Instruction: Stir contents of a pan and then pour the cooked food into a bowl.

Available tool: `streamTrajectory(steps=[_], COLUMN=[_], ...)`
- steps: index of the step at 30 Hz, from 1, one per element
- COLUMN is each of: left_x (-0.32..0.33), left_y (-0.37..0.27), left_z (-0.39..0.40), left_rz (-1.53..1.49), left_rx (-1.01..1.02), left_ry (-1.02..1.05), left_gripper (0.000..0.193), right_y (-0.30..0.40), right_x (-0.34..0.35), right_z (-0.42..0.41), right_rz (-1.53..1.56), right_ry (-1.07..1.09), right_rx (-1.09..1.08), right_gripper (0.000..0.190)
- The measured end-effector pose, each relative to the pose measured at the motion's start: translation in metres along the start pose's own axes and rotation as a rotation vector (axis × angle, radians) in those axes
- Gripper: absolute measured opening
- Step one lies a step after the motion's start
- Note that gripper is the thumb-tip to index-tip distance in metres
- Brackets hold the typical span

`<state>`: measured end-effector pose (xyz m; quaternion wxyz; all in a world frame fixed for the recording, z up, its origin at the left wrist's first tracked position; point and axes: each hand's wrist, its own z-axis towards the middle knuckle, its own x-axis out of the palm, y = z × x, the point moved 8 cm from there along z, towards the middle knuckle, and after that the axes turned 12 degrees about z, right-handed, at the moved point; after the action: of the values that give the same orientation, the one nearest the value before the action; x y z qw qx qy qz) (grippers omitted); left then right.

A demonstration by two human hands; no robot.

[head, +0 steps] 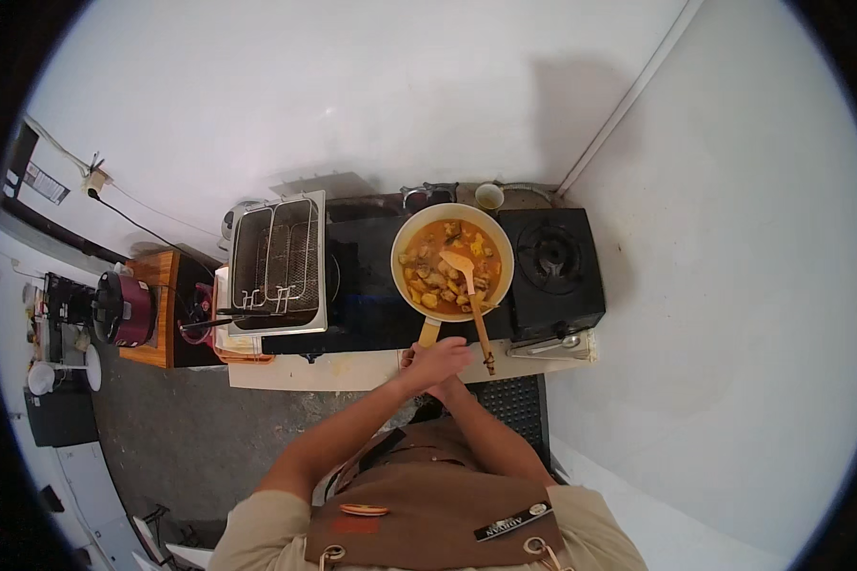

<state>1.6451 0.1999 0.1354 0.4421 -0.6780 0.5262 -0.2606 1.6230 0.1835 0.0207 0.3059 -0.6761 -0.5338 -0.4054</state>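
Observation:
A cream deep pan point(451, 263) holds pieces of food in orange-brown sauce and stands over the dark cooktop, its yellow handle point(429, 332) pointing at me. A spatula point(475, 314) with a peach-coloured head and wooden handle lies in the food and across the pan's rim. My left hand point(437, 362) crosses over my right wrist just below the pan handle, fingers pointing right; its grip is unclear. My right hand point(406, 356) is mostly hidden beneath the left, with some fingers showing near the handle's end; whether it holds the handle cannot be told.
Right of the pan is a black gas burner point(553, 257), with a tray point(553, 347) holding a metal spoon below it. A small cup point(489, 195) stands behind the pan. At left are a fryer with wire baskets point(278, 250) and a maroon electric cooker point(132, 308).

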Motion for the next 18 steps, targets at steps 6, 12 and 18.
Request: streamTrajectory(steps=[6, 12, 18], left_x=[0.076, 0.054, -0.027], left_y=[0.017, -0.008, -0.008], left_z=[0.046, 0.021, -0.018], left_rz=[-0.453, -0.624, -0.325], left_rx=[-0.399, -0.331, -0.302], left_ry=[0.197, 0.112, 0.036], left_gripper=[0.033, 0.015, 0.017], right_y=[0.005, 0.012, 0.04], right_x=[0.019, -0.007, 0.012], right_z=[-0.022, -0.037, -0.068], right_rz=[-0.151, -0.124, -0.321], right_ry=[0.013, -0.08, -0.11], right_rx=[0.009, 0.04, 0.004], right_gripper=[0.023, 0.021, 0.022])
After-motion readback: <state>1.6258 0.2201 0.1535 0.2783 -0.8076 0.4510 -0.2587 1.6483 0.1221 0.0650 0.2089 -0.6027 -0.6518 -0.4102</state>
